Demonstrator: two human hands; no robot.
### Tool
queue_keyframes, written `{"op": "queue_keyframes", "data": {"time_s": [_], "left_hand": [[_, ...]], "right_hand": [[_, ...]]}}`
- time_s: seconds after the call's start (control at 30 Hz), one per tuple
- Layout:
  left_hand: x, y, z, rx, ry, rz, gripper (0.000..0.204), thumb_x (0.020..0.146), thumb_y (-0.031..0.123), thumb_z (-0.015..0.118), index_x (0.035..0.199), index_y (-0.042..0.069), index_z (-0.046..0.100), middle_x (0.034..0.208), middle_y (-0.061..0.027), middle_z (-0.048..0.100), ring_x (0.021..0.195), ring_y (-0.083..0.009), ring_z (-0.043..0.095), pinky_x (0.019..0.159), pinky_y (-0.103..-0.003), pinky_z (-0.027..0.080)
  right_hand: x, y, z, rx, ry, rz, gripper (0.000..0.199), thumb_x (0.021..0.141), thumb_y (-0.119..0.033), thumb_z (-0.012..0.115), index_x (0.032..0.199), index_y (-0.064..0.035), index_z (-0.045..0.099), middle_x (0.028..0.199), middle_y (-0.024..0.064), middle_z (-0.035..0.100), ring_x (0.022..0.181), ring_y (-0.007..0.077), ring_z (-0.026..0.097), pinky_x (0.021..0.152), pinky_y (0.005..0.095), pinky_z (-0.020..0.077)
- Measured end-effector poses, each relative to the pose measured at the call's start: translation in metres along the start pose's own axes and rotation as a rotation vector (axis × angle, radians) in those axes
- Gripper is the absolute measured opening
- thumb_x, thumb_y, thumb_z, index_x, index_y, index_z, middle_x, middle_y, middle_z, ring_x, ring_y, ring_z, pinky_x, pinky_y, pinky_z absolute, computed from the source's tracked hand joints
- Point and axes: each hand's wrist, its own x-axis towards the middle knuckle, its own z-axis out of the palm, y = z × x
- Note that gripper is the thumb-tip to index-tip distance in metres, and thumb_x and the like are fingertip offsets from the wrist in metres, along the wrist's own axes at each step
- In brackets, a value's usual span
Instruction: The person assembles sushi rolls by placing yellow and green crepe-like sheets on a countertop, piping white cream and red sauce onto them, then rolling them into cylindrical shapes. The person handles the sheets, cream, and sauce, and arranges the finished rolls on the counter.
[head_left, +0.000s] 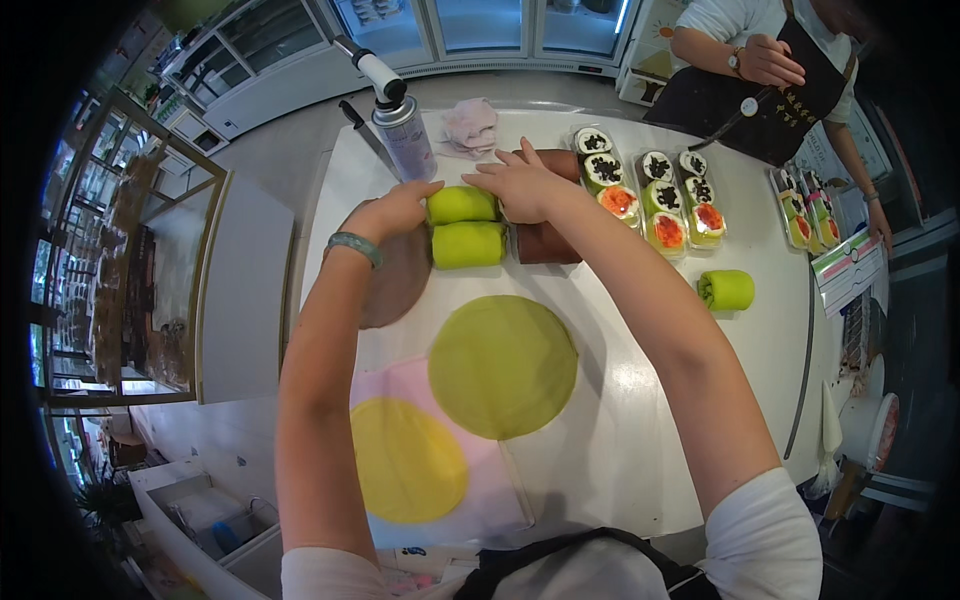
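Observation:
My left hand (403, 209), with a jade-coloured bangle at its wrist, presses its fingers to the left end of the far green crepe roll (463, 205). At that roll's other end my right hand (522, 186) rests its thumb side, its other fingers pointing away from me. A second green crepe roll (468, 246) lies just nearer. Brown rolls (548, 244) sit to the right, partly hidden under my right hand and forearm. Below my left wrist spreads a round brown crepe (398, 285). Closer to me lie a green round crepe (503, 366) and a yellow one (408, 460).
A blowtorch on a gas can (403, 140), a dark-handled tool (365, 132) and a pink cloth (470, 127) stand at the back. Clear boxes of topped rolls (664, 200) and a lone green roll (726, 290) are right. Another person (765, 75) stands far right.

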Motion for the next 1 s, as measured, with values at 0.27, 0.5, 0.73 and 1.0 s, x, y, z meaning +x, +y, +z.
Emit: {"op": "queue_keyframes", "data": {"time_s": [0.27,0.5,0.73,1.0], "left_hand": [[-0.065,0.19,0.045,-0.093,0.164,0.676,0.067,0.093,0.008,0.066,0.155,0.002,0.042,0.153,-0.0215,0.047,0.141,-0.0393,0.046,0.119,-0.044,0.038],[0.01,0.336,0.216,-0.195,0.063,0.602,0.091,0.084,0.025,0.083,0.157,0.001,0.035,0.151,-0.026,0.046,0.141,-0.0435,0.044,0.116,-0.047,0.042],[0.042,0.362,0.279,-0.115,0.387,0.536,0.068,0.079,0.014,0.081,0.139,0.004,0.051,0.115,-0.0186,0.06,0.108,-0.0387,0.06,0.094,-0.047,0.051],[-0.037,0.276,0.131,-0.543,0.232,0.53,0.07,0.08,0.006,0.077,0.142,0.007,0.047,0.132,-0.0203,0.049,0.116,-0.0378,0.06,0.097,-0.04,0.054]], "right_hand": [[-0.31,0.127,-0.026,0.574,0.529,0.185,0.06,0.077,0.005,0.058,0.135,-0.0112,0.065,0.145,0.0081,0.06,0.142,0.029,0.051,0.121,0.0455,0.0377],[-0.385,0.172,0.007,0.614,0.149,0.582,0.087,0.068,-0.007,0.08,0.15,-0.0127,0.05,0.153,0.0114,0.051,0.147,0.0318,0.041,0.124,0.0433,0.0369],[-0.396,0.186,0.048,0.543,0.242,0.456,0.083,0.072,-0.002,0.08,0.148,-0.0103,0.048,0.143,0.0133,0.056,0.135,0.0318,0.053,0.116,0.0417,0.0437],[-0.29,0.088,-0.047,0.698,0.283,0.206,0.077,0.074,-0.002,0.082,0.143,-0.0097,0.049,0.141,0.0138,0.053,0.129,0.0304,0.057,0.107,0.0386,0.0507]]}}
